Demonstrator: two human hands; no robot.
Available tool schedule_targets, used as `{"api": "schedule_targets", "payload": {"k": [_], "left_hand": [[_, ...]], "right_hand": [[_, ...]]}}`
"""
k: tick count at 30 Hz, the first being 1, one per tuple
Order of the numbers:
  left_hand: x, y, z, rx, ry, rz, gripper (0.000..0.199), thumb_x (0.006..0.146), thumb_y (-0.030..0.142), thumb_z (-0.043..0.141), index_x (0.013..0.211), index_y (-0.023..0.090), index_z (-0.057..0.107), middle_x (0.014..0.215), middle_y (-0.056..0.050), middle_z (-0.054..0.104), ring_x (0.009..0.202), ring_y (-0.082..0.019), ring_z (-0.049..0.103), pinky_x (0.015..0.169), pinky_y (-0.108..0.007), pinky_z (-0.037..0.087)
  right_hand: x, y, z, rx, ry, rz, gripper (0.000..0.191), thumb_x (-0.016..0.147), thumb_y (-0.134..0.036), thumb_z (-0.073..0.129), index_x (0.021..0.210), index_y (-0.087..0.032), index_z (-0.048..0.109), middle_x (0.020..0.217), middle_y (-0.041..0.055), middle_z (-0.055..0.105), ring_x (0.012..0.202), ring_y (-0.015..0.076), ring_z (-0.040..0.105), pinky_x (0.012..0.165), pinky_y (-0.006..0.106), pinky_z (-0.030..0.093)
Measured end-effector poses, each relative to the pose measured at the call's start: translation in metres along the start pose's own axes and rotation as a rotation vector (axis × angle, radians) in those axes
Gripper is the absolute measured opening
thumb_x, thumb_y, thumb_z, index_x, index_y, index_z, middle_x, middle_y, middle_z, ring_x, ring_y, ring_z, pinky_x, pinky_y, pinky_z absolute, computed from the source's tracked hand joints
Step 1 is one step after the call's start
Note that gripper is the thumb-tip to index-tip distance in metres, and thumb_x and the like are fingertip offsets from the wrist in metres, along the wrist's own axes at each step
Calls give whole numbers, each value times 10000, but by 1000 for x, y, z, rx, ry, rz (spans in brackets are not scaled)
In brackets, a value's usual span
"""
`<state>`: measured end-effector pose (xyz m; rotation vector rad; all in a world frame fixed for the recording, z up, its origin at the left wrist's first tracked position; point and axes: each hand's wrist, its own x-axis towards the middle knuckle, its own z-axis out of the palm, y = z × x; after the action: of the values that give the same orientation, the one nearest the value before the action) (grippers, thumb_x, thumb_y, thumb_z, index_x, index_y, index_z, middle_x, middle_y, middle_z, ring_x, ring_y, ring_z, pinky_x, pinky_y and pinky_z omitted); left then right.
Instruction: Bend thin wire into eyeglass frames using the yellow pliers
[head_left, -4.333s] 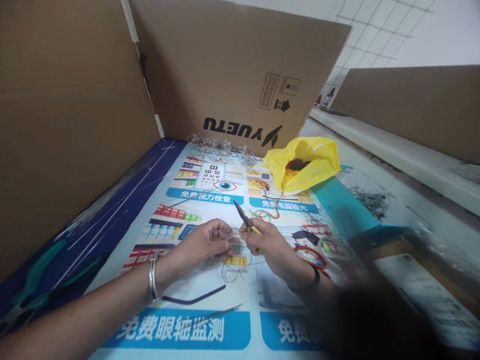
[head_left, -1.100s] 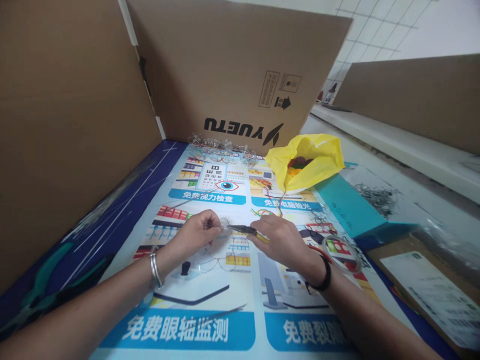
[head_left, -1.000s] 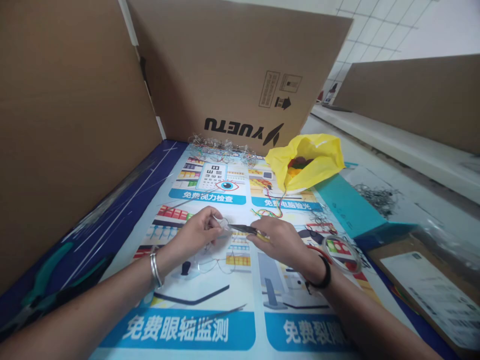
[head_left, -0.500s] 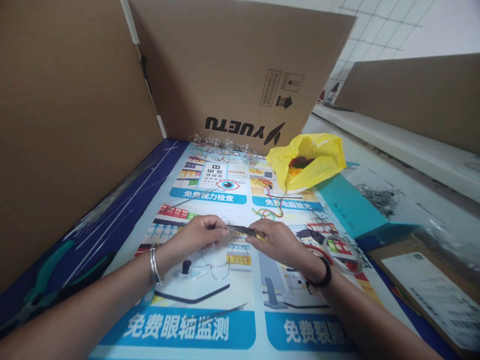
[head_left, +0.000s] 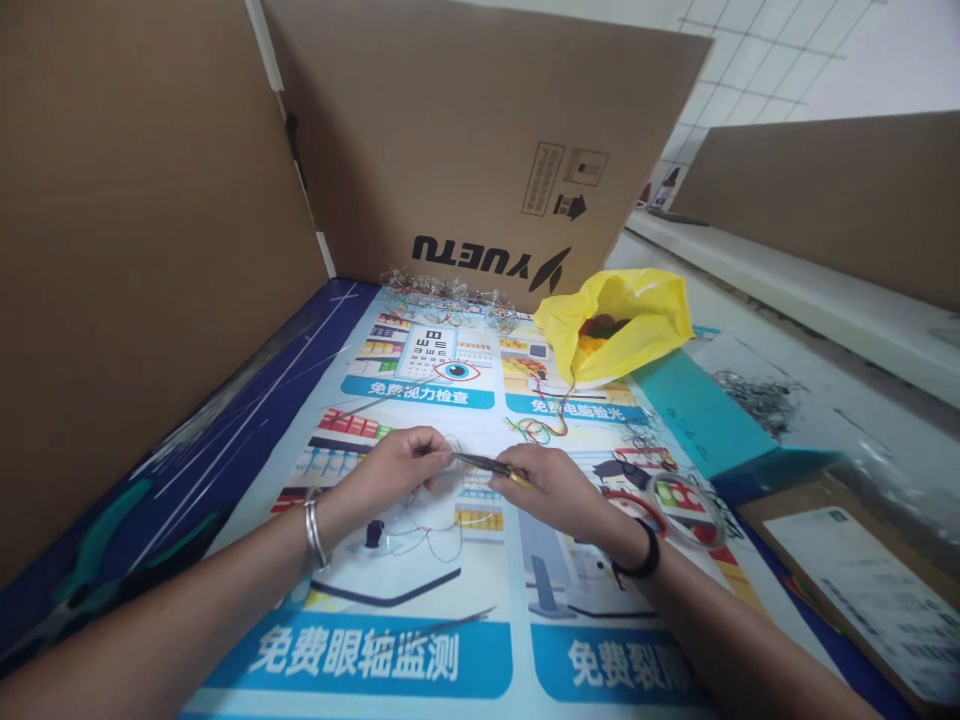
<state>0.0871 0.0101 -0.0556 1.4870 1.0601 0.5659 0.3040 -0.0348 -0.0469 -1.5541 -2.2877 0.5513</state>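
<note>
My left hand [head_left: 409,465], a silver bangle at its wrist, is closed in a pinch over the printed sheet [head_left: 480,425]. A fine wire [head_left: 454,442] shows at its fingertips, and thin loops trail below; how far the fingers grip it is hard to see. My right hand [head_left: 553,485] is wrapped round small long-nosed pliers [head_left: 484,462] with yellow handles. Their dark tip points left and meets the left fingertips. Whether the jaws bite on the wire cannot be made out. Thin dark rods [head_left: 442,627] lie on the sheet nearer me.
Cardboard walls [head_left: 480,130] stand at the back and left. Tangled clear-and-silver wire pieces [head_left: 450,297] lie along the back. A yellow bag [head_left: 652,310] with coloured threads [head_left: 551,430] sits back right. Green-handled pliers [head_left: 105,535] are at left; a clear round spool [head_left: 686,508] lies right.
Both hands stay nearly in place, the pliers' tip still at the left fingertips. The thin loops beneath have shifted slightly, and the view has moved a little.
</note>
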Motion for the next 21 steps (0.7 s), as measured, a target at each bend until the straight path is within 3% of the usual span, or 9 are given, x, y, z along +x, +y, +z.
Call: {"api": "schedule_targets", "payload": {"k": [11,16,21], "left_hand": [[-4,5,-5,-104,-108,-27,230,670,321,680,677,163,513,540,57,511,405,-41,358,398,-177,233],[-5,4,-5,-100,-104,3,325,748,445,603,634,158,503,532,46,477,437,-57,354,429,-198,234],[-5,7,-4,-88,-83,129,263,813,412,540,748,158,548,625,26,525,531,-77,432,498,-198,313]], "right_hand": [[2,1,0,129,-3,-16,181,832,-325,518,749,-185,594,690,-10,582,644,116,513,579,219,348],[2,1,2,140,-9,-49,181,837,-335,519,767,-186,594,711,-10,589,656,114,518,586,218,348],[1,2,-1,140,-8,-28,172,837,-316,514,767,-184,597,699,-11,582,651,113,512,582,218,342]]}}
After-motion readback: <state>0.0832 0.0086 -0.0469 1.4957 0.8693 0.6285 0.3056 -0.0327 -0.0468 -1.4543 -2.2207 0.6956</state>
